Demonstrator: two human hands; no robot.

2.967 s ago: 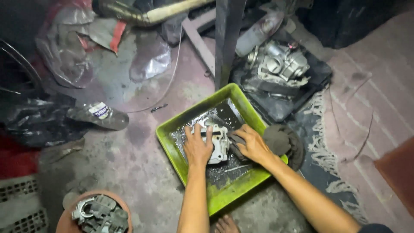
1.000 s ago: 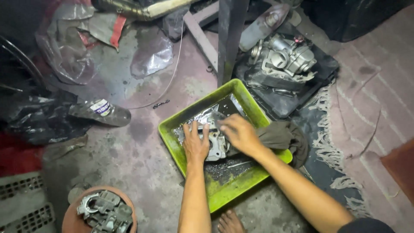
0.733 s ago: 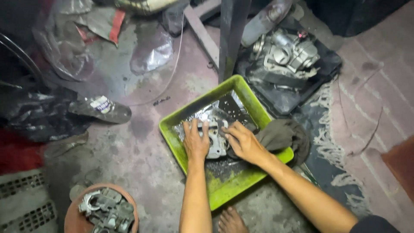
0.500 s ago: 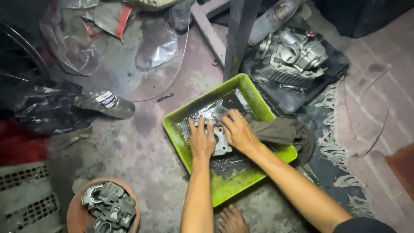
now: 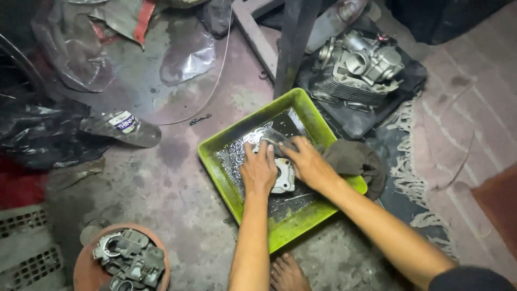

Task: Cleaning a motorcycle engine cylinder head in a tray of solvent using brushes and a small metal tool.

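Both hands, frame center: left hand (image 5: 259,171) w/ fingers pressed together, flat on metal part (image 5: 282,178), mostly hiding it. Right hand (image 5: 307,164) fingers' grip can't be told. Green tray (image 5: 301,220) liquid murky.

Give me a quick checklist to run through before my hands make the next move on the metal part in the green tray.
1. Left hand flat on the metal part: ok.
2. Right hand on the part's far edge: ok.
3. Part lying inside the green tray: ok.
4. Tray flat on the floor: ok.
5. Rag within reach, draped over the tray's right rim: ok.
6. Grip firm on the wet part: cannot tell.
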